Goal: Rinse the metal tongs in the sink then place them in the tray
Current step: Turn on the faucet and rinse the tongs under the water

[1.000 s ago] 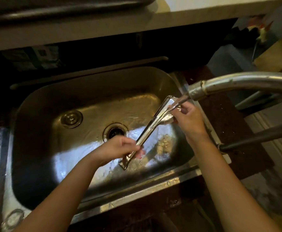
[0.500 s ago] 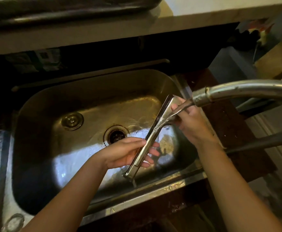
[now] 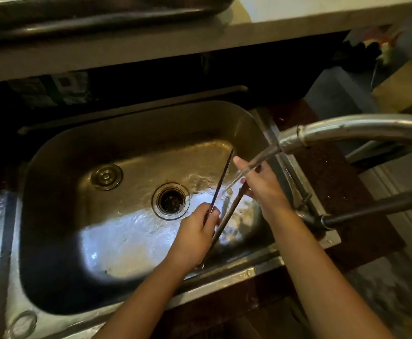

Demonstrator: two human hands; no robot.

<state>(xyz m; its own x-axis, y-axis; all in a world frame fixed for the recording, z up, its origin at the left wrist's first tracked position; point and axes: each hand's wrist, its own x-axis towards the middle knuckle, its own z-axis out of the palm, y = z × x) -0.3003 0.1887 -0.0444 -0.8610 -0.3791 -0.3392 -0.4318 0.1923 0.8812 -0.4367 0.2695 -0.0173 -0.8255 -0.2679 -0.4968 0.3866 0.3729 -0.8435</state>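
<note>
tongs (image 3: 221,184) long axis slants up-right from left hand (image 3: 195,234) pinching hinge end | right hand (image 3: 261,183) grips far arm under water (image 3: 249,167) | tray unseen

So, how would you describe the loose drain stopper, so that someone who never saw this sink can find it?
Look in the steel sink, on its floor. Left of the open drain, and a little farther from the person, lies the stopper, clear of both hands and the tongs. Unlike the dark drain hole, it is a smaller, solid metal disc with raised rings.
</note>
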